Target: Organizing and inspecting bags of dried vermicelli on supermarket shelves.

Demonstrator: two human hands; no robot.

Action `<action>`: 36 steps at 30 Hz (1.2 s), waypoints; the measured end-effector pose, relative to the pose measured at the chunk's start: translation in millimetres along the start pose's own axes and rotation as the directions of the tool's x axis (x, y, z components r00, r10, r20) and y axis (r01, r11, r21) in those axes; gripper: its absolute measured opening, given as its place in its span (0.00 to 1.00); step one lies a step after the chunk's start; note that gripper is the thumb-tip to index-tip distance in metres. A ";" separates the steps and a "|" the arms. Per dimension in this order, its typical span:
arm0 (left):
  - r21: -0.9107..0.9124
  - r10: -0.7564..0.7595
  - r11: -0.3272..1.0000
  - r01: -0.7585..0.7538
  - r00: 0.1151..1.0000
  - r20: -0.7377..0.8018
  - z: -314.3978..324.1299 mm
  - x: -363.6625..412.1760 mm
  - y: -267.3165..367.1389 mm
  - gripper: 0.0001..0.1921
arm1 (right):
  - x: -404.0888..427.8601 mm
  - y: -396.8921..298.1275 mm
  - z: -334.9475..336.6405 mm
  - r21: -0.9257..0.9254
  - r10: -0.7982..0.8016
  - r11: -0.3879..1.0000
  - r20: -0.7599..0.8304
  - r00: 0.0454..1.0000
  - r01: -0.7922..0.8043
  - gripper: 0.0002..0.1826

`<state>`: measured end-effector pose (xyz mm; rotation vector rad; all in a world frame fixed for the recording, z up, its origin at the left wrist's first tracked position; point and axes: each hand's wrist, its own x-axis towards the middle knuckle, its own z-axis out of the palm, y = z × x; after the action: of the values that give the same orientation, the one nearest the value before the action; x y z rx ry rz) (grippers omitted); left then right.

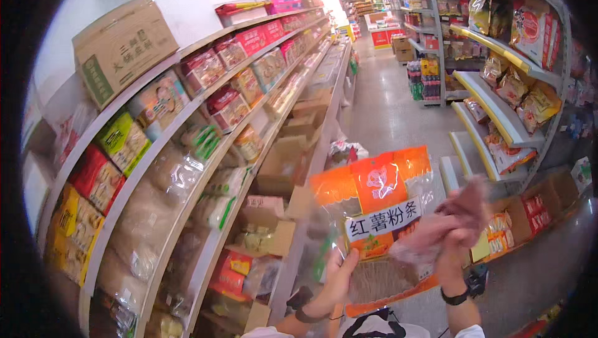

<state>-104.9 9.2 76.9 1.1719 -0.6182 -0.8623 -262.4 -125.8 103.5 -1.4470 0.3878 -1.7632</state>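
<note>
A large clear and orange plastic bag of dried noodles [378, 277] is held upright in front of me. My left hand [340, 270] grips its left edge, the thumb lying on the front. In my right hand [455, 256] is a crumpled dusty-pink cloth [448, 230], which is blurred and overlaps the right side of the bag. Dark bands circle both wrists. Whether the cloth touches the bag cannot be told.
Long shelves with packaged food [110, 141] run along the left, a cardboard box [124, 50] on top and open cartons [280, 155] low down. Curved shelves [500, 109] with bagged goods stand at the right. Between them an aisle floor [380, 99] leads back to more shelving.
</note>
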 end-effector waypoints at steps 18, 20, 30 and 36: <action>0.215 0.189 0.965 -0.148 0.965 -0.181 -58.5 238.7 17.2 0.26 | 142.3 209.7 159.8 -0.199 -0.159 0.859 0.771 0.616 0.471 0.38; 0.294 0.240 0.942 -0.164 0.939 -0.245 -54.7 249.3 24.4 0.25 | 160.2 234.2 181.4 -0.082 -0.237 0.877 0.784 0.574 0.473 0.41; 0.613 0.417 0.789 0.050 0.689 -0.593 -33.7 305.3 28.1 0.28 | 230.2 316.9 293.7 0.413 -0.472 0.880 0.700 0.536 0.235 0.38; 0.587 0.423 0.809 0.018 0.675 -0.604 -31.9 322.9 -6.5 0.16 | 264.5 324.2 321.7 0.521 -0.544 0.834 0.716 0.438 0.183 0.32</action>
<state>94.9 -245.6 55.8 1.7902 -0.3288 0.0638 153.9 -445.5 159.0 -1.9806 -0.8330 -1.0771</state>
